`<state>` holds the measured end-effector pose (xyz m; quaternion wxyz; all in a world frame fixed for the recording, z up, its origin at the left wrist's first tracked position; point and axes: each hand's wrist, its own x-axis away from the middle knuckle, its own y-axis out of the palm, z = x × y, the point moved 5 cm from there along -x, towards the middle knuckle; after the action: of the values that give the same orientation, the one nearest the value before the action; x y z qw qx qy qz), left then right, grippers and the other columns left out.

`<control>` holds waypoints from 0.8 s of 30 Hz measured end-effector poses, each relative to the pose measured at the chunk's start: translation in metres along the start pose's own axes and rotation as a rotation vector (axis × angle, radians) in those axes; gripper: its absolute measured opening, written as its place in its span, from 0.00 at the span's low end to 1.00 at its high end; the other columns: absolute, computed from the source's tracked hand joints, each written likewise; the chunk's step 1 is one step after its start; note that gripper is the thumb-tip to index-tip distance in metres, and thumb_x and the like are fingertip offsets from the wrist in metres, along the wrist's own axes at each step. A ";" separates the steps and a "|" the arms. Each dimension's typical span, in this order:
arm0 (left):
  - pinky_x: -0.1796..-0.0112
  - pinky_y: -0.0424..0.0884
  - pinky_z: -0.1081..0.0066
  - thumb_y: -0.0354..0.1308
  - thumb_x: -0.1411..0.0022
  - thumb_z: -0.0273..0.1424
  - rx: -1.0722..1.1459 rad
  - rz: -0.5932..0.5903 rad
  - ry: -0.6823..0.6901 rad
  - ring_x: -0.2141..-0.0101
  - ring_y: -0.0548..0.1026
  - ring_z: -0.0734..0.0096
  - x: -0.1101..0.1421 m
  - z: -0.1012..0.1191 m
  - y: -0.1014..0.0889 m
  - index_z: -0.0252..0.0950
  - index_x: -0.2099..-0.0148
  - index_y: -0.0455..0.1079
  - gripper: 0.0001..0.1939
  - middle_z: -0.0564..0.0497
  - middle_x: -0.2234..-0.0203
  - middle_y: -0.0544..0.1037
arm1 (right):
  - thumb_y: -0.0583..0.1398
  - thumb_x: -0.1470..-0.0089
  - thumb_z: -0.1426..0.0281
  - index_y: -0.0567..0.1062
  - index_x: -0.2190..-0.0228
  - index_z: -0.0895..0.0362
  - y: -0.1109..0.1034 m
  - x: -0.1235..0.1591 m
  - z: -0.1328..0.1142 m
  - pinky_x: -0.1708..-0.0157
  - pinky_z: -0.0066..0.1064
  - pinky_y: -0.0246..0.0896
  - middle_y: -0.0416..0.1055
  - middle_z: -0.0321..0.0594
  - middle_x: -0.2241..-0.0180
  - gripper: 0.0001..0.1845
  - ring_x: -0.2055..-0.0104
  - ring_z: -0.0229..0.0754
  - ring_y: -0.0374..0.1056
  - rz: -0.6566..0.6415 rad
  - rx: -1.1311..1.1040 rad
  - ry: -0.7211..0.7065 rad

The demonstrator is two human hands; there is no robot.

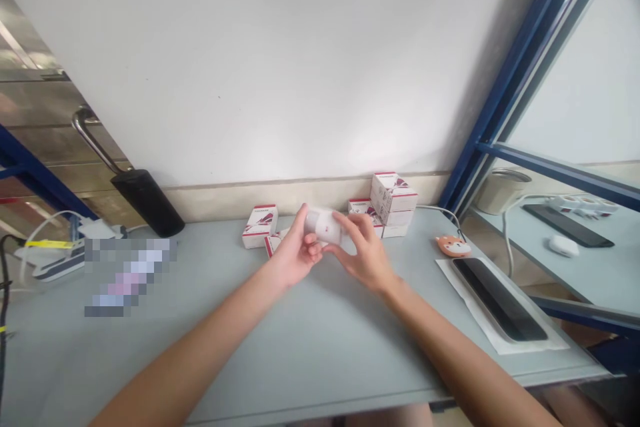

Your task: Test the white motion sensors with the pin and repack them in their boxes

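White item (326, 227) in hands (295, 253) (369, 253); closed boxes (394, 197)

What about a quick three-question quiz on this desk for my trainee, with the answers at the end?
1. True or false: the left hand and the right hand both touch the small white item.
2. Where is the dark flat device? A: on the white sheet. B: in the left hand. C: leaning against the wall.
3. Which sits closer to the stacked boxes: the orange animal-faced item or the black cylinder?

Key:
1. True.
2. A.
3. The orange animal-faced item.
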<state>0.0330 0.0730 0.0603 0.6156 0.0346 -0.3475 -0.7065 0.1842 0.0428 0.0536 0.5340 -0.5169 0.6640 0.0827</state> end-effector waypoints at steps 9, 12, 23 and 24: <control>0.64 0.72 0.67 0.66 0.42 0.57 -1.125 -0.148 0.536 0.66 0.77 0.61 -0.021 0.045 0.022 0.41 0.45 0.76 0.32 0.46 0.62 0.80 | 0.70 0.45 0.56 0.73 0.39 0.48 -0.025 -0.011 0.060 0.49 0.43 0.77 0.76 0.43 0.47 0.34 0.54 0.47 0.78 0.262 -0.800 0.758; 0.42 0.64 0.51 0.77 0.53 0.46 -1.432 0.045 0.700 0.40 0.69 0.38 -0.030 0.033 -0.005 0.45 0.33 0.68 0.47 0.39 0.43 0.74 | 0.71 0.47 0.59 0.79 0.50 0.47 -0.018 -0.011 0.069 0.41 0.39 0.74 0.78 0.36 0.51 0.23 0.48 0.43 0.77 0.226 -1.041 0.845; 0.36 0.63 0.56 0.76 0.46 0.45 -0.886 -0.133 0.807 0.37 0.69 0.53 0.005 0.021 -0.034 0.49 0.23 0.41 0.60 0.42 0.38 0.70 | 0.70 0.44 0.59 0.80 0.52 0.50 0.001 -0.009 0.025 0.35 0.43 0.67 0.77 0.39 0.45 0.19 0.45 0.46 0.76 -0.053 -1.259 0.869; 0.37 0.64 0.55 0.77 0.48 0.45 -0.838 -0.143 0.804 0.38 0.69 0.52 0.006 0.015 -0.038 0.49 0.24 0.43 0.60 0.42 0.39 0.70 | 0.70 0.43 0.58 0.79 0.48 0.50 0.003 -0.008 0.015 0.35 0.46 0.67 0.78 0.40 0.45 0.23 0.46 0.48 0.77 -0.103 -1.243 0.848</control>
<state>-0.0075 0.0745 0.0540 0.6109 0.0768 0.2257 -0.7549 0.1906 0.0582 0.0523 -0.1542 -0.7409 0.6188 0.2108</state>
